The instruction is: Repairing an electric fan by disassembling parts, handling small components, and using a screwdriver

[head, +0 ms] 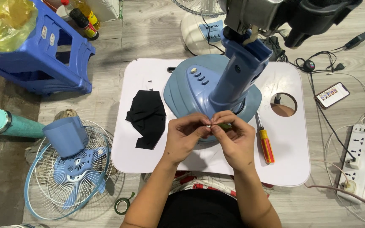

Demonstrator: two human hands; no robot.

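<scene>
Mid-repair, we pinch a tiny pale fastener between left hand and right hand, fingers closed, before the blue plastic fan base; seating needs a steady aim.

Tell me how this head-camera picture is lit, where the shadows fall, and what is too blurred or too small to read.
Head view: even, soft indoor light, no harsh glare. The left hand and right hand cast a faint shadow on the white table below them. The small part pinched between the fingertips is too tiny to identify. The dark fan head at the top edge looms large and slightly soft. Floor lines bend near the edges.
</scene>
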